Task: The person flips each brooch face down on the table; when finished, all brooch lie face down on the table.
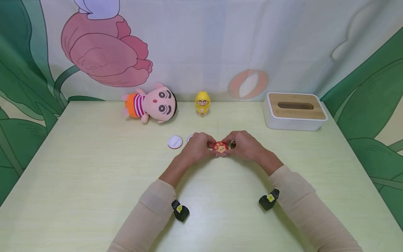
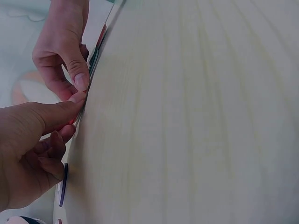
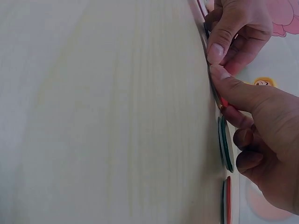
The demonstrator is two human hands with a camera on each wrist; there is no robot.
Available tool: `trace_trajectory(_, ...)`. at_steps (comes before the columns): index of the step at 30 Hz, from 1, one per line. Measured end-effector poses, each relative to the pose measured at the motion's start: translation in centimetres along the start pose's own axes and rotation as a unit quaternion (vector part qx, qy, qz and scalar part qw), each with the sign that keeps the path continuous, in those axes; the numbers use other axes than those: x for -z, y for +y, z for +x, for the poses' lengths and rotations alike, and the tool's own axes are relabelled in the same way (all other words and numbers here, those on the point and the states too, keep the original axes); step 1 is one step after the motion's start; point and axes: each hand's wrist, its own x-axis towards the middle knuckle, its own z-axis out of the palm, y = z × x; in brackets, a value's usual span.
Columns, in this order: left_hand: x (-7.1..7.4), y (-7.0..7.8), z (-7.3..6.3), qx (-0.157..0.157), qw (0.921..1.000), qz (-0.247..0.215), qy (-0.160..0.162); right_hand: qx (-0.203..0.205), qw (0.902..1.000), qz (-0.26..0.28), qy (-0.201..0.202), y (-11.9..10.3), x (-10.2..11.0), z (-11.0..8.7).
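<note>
Along the near side of the bench [image 1: 88, 182], two beige sleeves [image 1: 145, 213] reach forward, each with a small black device [image 1: 180, 212] at its inner side. Beyond the cuffs, the left hand [image 1: 198, 147] and the right hand [image 1: 247, 146] come together, thumb tips close, both pinching the rim of a red disc [image 1: 220, 148], one from each side. Its printed face shows to the head camera; whether its edge touches the bench I cannot tell. Left of the left hand lies a white disc [image 1: 175, 142]; another disc [image 1: 189, 138] is mostly hidden behind that hand. A dark disc [image 1: 233, 144] peeps out beside the right hand's fingers, and the right wrist view adds a red-edged disc [image 3: 228, 200] past it. Farther back stand a white box [image 1: 291, 123] with a slotted wooden lid, a doll [image 1: 157, 103] lying head to the right, and an upright yellow figurine [image 1: 202, 102]. Behind everything hangs a printed curtain [image 1: 189, 45].
</note>
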Motion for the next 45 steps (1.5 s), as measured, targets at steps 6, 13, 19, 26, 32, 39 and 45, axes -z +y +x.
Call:
trace_trajectory(6,-0.10,-0.03,0.03,0.001,0.9999,-0.013,0.003,-0.006,1.0000,0.004,0.001,-0.19,0.06,-0.05)
trace_trajectory(13,-0.17,-0.16,0.11,-0.001,0.9996,-0.027,0.003,0.003,1.0000,0.005,0.005,-0.11,-0.03,0.10)
trace_trajectory(19,0.00,-0.08,0.03,0.008,0.9991,-0.042,0.002,0.013,0.9998,0.008,0.012,-0.11,-0.02,0.02)
trace_trajectory(26,0.07,-0.03,-0.02,0.015,0.9984,-0.054,0.001,0.027,0.9994,0.008,0.019,-0.01,0.03,-0.02)
trace_trajectory(32,0.08,-0.10,0.01,0.017,0.9979,-0.062,-0.002,0.025,0.9994,0.013,0.021,0.09,-0.03,0.08)
trace_trajectory(39,0.19,-0.10,0.00,0.014,0.9984,-0.055,0.004,0.021,0.9994,0.019,0.021,-0.04,0.05,0.07)
trace_trajectory(45,0.28,-0.07,0.09,0.018,0.9978,-0.064,0.003,0.023,0.9990,0.029,0.025,0.04,0.18,0.08)
